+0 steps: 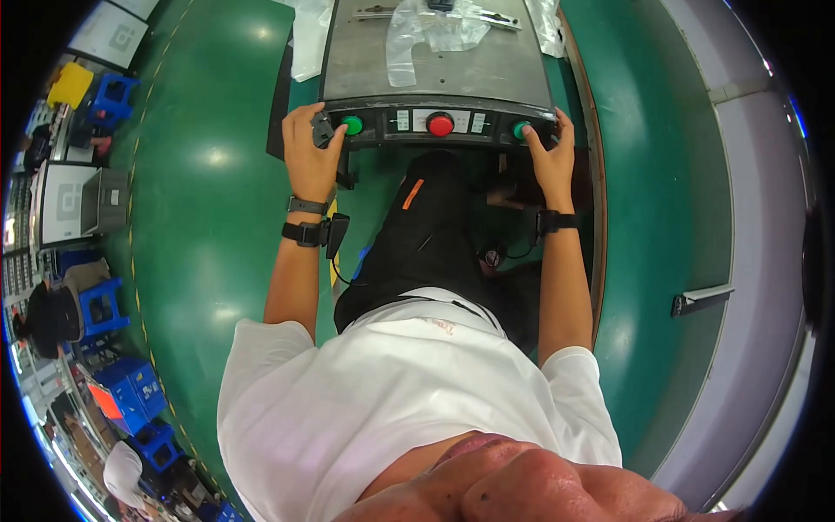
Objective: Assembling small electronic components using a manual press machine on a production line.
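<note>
The person stands at a grey metal machine table (435,61) whose front edge carries a dark control panel (439,123). The left hand (309,148) rests at the panel's left end, fingers curled loosely around a small dark object (322,129), possibly a part or a knob, though the view is too small to tell; its thumb side lies just beside the left green button (351,125). The right hand (550,152) sits at the panel's right end, fingers partly bent and holding nothing, with a fingertip (527,132) touching the right green button (520,130). A red button (440,124) sits in the middle of the panel, between the two hands and untouched. Both wrists wear dark bands, and a small black device hangs from the left one. On the table top beyond the panel lie clear plastic bags (426,30). The floor (209,217) around is glossy green, and blue crates (130,391) stand far off to the left.
</note>
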{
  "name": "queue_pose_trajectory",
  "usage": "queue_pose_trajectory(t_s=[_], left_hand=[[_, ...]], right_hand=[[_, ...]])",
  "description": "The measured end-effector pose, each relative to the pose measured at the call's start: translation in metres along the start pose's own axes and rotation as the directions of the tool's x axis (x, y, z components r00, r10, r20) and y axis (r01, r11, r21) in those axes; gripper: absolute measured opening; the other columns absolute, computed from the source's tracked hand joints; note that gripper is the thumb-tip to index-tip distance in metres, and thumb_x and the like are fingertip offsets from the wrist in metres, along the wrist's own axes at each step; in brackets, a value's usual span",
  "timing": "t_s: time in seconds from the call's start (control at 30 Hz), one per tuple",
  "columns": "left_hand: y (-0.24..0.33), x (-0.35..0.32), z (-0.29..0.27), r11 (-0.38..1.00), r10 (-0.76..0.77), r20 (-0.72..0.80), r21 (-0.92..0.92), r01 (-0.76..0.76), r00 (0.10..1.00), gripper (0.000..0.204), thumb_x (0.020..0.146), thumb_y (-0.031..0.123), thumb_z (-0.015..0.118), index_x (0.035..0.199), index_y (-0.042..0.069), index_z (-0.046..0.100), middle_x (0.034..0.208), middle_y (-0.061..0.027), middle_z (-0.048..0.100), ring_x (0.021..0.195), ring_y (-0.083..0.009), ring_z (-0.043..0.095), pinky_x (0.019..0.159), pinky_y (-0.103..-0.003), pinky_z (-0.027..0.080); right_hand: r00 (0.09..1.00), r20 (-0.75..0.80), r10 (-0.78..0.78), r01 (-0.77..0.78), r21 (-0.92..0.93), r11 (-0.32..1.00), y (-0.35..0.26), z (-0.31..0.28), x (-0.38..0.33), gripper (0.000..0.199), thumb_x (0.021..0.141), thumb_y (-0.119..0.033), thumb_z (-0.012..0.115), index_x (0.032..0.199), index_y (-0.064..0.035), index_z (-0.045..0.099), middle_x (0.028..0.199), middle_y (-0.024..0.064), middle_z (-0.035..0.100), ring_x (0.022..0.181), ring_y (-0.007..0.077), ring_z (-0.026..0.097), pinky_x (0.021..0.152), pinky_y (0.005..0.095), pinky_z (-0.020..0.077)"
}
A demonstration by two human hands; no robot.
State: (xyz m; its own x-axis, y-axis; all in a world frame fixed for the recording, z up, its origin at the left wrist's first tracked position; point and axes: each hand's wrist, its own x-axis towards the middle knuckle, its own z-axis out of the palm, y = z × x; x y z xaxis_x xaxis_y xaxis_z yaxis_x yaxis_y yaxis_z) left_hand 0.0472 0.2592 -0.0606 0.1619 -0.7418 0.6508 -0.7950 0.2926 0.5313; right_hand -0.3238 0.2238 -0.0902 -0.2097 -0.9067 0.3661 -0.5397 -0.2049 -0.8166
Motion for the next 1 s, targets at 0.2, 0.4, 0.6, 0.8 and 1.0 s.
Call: queue_pose_trajectory(t_s=[0.2,0.4,0.6,0.8,1.0], left_hand=[[-0.009,-0.012,0.006,0.999,-0.006,0.032,0.039,0.005,0.999,0.044,0.074,0.009,0.082,0.112,0.003,0.061,0.113,-0.0133,0.059,0.108,-0.0324,0.056,0.093,-0.040,0.047],[-0.005,-0.006,0.009,0.996,0.001,0.009,0.087,-0.001,1.000,0.043,0.074,0.006,0.081,0.113,0.004,0.063,0.116,-0.0133,0.057,0.107,-0.0321,0.057,0.090,-0.040,0.049],[-0.004,-0.001,0.017,0.995,0.017,0.025,0.101,-0.020,1.000,0.044,0.075,0.007,0.082,0.114,0.005,0.062,0.116,-0.0141,0.057,0.107,-0.0320,0.056,0.090,-0.041,0.049],[0.003,-0.004,0.011,0.997,-0.013,0.032,0.074,0.011,0.999,0.045,0.076,0.008,0.081,0.116,0.003,0.061,0.115,-0.0142,0.058,0.110,-0.0336,0.056,0.094,-0.042,0.046],[0.012,-0.008,0.005,0.997,0.028,0.051,0.070,-0.032,0.998,0.045,0.077,0.008,0.080,0.117,0.003,0.059,0.117,-0.0150,0.056,0.111,-0.0345,0.055,0.093,-0.042,0.047]], right_hand=[[0.997,0.044,0.063,-0.064,0.002,0.998,0.008,0.005,-0.008,0.069,0.083,-0.022,0.079,0.140,-0.0039,0.044,0.132,0.0141,0.054,0.120,0.0247,0.052,0.101,0.0367,0.0418],[0.995,0.020,0.099,-0.100,0.042,0.994,-0.002,0.010,0.000,0.069,0.083,-0.020,0.079,0.139,-0.0025,0.044,0.131,0.0146,0.053,0.119,0.0244,0.052,0.103,0.0352,0.0403],[0.998,-0.007,0.058,-0.056,0.150,0.987,0.010,0.012,0.002,0.067,0.083,-0.014,0.078,0.139,-0.0005,0.042,0.133,0.0146,0.050,0.122,0.0230,0.049,0.105,0.0349,0.0384],[0.998,-0.017,0.055,-0.053,0.084,0.995,0.010,0.010,0.000,0.068,0.081,-0.017,0.078,0.139,-0.0022,0.045,0.133,0.0158,0.051,0.123,0.0258,0.050,0.105,0.0362,0.0387],[0.999,-0.036,0.019,-0.019,0.009,1.000,0.002,0.000,-0.009,0.067,0.080,-0.020,0.079,0.136,-0.0027,0.048,0.130,0.0171,0.053,0.120,0.0285,0.052,0.104,0.0373,0.0398]])
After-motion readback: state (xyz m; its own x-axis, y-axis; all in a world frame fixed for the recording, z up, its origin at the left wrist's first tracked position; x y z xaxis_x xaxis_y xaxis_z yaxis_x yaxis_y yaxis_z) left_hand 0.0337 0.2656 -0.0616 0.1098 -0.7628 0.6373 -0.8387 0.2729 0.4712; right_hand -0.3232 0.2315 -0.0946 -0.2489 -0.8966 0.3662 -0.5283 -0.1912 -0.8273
